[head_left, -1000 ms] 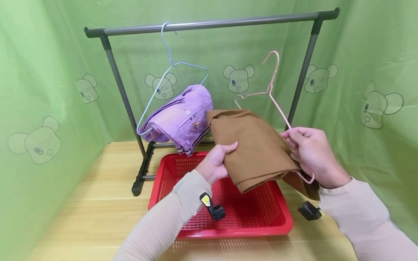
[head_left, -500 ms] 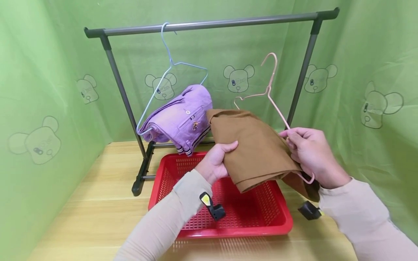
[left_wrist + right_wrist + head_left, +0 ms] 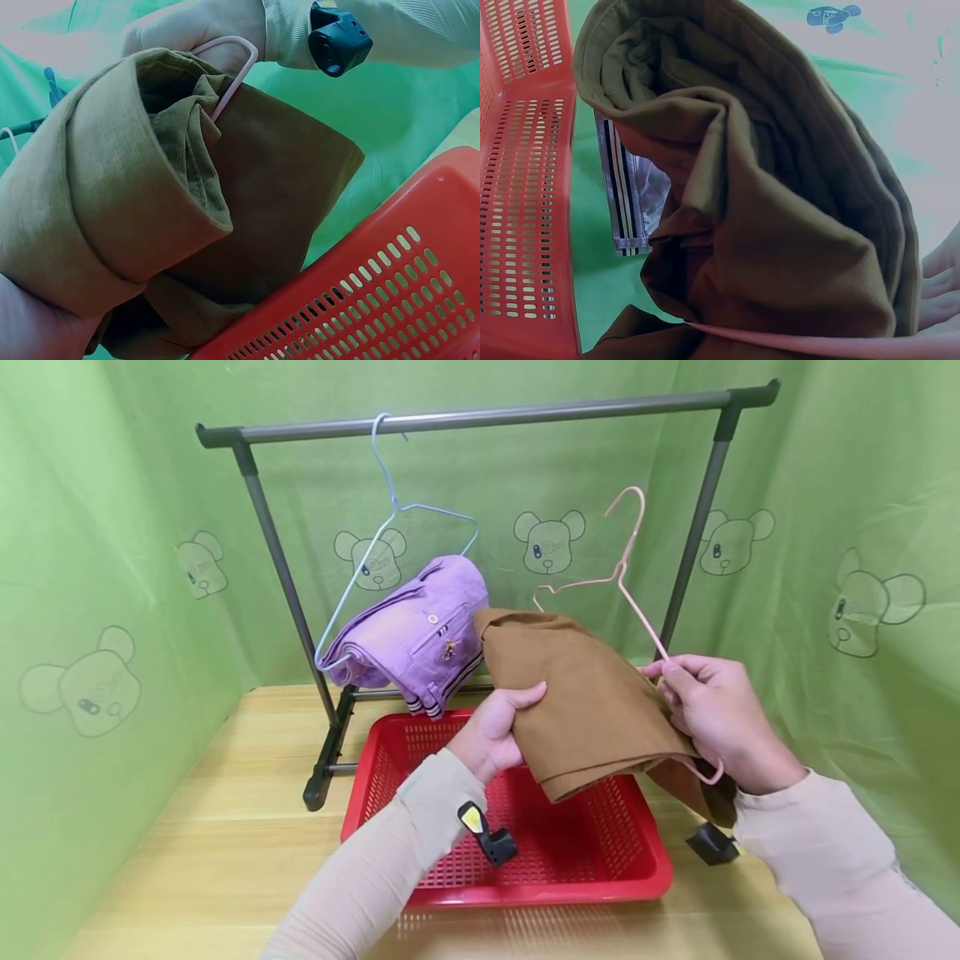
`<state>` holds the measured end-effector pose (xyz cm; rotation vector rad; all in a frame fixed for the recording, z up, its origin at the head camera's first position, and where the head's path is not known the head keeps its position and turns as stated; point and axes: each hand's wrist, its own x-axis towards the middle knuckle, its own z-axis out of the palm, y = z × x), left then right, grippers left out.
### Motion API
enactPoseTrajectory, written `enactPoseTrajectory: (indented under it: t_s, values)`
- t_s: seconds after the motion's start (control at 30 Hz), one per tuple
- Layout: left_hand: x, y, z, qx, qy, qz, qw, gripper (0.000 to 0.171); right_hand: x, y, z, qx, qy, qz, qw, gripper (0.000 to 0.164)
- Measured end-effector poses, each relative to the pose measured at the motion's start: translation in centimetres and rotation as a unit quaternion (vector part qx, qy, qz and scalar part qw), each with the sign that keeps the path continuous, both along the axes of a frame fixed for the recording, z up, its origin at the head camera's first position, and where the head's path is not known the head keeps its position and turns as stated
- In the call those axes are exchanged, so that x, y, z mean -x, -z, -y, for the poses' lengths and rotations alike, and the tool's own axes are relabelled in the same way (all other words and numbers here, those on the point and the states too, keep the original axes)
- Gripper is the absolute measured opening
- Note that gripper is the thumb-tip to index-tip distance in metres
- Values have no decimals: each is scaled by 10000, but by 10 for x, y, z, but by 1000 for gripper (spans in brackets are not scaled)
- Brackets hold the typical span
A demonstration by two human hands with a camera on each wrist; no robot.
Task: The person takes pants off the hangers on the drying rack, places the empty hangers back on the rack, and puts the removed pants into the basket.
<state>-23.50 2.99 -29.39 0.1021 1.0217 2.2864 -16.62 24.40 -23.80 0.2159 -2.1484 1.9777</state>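
A folded brown garment [image 3: 592, 710] drapes over the lower part of a pink hanger [image 3: 623, 560], above a red basket [image 3: 540, 893]. My left hand [image 3: 491, 735] grips the garment's near left side, its thumb on top and its fingers hidden underneath. At the opposite side my right hand [image 3: 720, 714] pinches the hanger's sloping arm between thumb and fingers. The left wrist view shows the garment [image 3: 97, 180] rolled in layers, with the hanger's curved end [image 3: 244, 67] sticking out beside it. The hanger's hook points up, apart from the rack.
A dark metal clothes rack [image 3: 525, 416] stands behind the basket. On its bar hangs a blue hanger [image 3: 392, 497] carrying a folded purple garment [image 3: 442, 618] with striped trim, close beside the brown one. Green fabric walls [image 3: 862, 735] surround the wooden table [image 3: 225, 827].
The pink hanger's hook dips slightly and shifts a little left, then back right. Both hands keep their hold and stay nearly in place.
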Motion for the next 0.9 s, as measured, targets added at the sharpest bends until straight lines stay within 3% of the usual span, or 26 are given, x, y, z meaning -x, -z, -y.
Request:
enactPoseTrajectory:
  t_s: [0.3, 0.57, 0.9]
  values:
    - [-1, -2, 3, -100, 35, -167, 9998, 12, 2, 1, -1, -354, 232, -33, 9991, 27]
    - [0, -3, 5, -81, 91, -163, 9998, 13, 2, 1, -1, -1328, 640, -40, 9891, 18]
    - [2, -3, 8, 15, 115, -174, 9998, 16, 4, 6, -4, -1543, 756, -53, 9851, 23]
